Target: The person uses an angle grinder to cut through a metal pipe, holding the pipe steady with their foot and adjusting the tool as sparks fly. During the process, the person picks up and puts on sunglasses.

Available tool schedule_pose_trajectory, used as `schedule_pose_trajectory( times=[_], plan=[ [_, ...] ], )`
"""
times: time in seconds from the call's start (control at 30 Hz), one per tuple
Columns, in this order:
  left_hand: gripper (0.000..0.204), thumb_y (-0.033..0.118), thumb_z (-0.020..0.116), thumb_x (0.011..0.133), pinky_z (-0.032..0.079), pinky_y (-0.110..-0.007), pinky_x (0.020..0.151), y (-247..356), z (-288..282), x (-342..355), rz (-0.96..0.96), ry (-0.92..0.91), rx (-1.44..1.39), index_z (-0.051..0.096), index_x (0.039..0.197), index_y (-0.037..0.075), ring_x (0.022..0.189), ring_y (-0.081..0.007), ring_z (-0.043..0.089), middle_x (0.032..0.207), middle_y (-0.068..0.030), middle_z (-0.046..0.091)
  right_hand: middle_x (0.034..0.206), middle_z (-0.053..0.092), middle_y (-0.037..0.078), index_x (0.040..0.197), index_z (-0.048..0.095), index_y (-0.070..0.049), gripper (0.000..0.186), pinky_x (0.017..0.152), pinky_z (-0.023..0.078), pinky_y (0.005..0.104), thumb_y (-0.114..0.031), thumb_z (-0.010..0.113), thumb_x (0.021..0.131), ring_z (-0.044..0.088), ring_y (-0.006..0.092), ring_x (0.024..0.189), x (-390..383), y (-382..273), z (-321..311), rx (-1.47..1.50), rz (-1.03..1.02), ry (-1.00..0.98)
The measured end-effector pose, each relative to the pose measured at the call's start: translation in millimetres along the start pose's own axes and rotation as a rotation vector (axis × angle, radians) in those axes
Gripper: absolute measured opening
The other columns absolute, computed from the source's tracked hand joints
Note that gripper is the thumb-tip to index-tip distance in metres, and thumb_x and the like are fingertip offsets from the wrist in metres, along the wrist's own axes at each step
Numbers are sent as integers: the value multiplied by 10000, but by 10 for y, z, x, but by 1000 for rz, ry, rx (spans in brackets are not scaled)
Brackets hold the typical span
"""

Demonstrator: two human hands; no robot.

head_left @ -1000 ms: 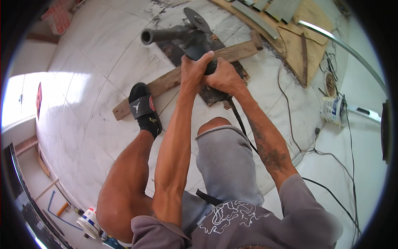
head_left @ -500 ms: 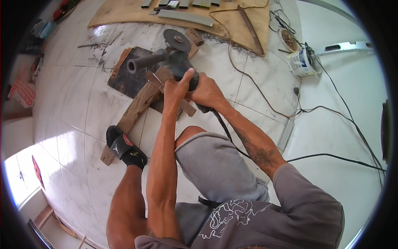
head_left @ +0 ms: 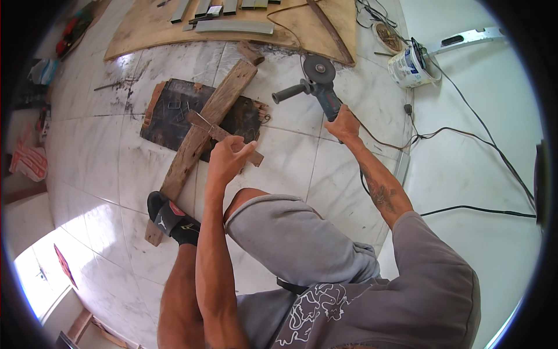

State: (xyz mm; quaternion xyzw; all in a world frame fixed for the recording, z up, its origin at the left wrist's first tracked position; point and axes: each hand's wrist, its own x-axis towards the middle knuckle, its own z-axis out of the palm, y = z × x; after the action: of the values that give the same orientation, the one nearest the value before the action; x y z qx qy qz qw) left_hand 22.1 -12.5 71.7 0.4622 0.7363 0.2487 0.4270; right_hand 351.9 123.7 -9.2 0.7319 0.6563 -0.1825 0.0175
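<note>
My right hand [head_left: 344, 125] grips the body of an angle grinder [head_left: 325, 96], held out to the right with its disc facing up and its side handle pointing left. My left hand [head_left: 228, 158] is empty, thumb apart from its half-curled fingers, over a short brown crosspiece [head_left: 216, 132]. That crosspiece lies across a long weathered wooden beam [head_left: 192, 148], and whether my fingertips touch it I cannot tell. A thin metal piece [head_left: 200, 119] shows at the crossing. My slippered foot [head_left: 171, 218] rests on the beam's near end. Under the beam lies a dark board [head_left: 174, 125].
A plywood sheet [head_left: 139, 41] with grey metal profiles [head_left: 232, 27] lies at the far side. A wood chunk [head_left: 250, 53] sits past the beam. At the right stand a white bucket [head_left: 407, 70] and a spirit level [head_left: 468, 39]; a power cord [head_left: 459, 132] runs over the floor.
The grinder has moved from above the beam out to the right in my right hand. My left hand has come off it and dropped down by the crosspiece.
</note>
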Motion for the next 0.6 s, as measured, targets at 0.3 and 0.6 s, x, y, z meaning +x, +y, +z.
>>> schedule_pose_trajectory(
  times=[0.3, 0.6],
  plan=[
    [575, 411, 773, 829, 545, -381, 874, 129, -101, -71, 77, 7, 47, 678, 1161, -49, 1015, -320, 715, 1058, -221, 730, 1097, 637, 193, 1161, 480, -7, 589, 789, 558, 497, -308, 755, 736, 692, 362, 932, -9, 185, 398, -4, -130, 97],
    [450, 308, 763, 852, 539, -388, 840, 503, -596, -64, 199, -107, 279, 676, 1136, -30, 968, -315, 701, 1034, -196, 721, 1053, 610, 177, 1198, 456, -7, 706, 729, 577, 467, -413, 805, 739, 678, 335, 897, 55, 440, 558, -85, -258, 244]
  ],
)
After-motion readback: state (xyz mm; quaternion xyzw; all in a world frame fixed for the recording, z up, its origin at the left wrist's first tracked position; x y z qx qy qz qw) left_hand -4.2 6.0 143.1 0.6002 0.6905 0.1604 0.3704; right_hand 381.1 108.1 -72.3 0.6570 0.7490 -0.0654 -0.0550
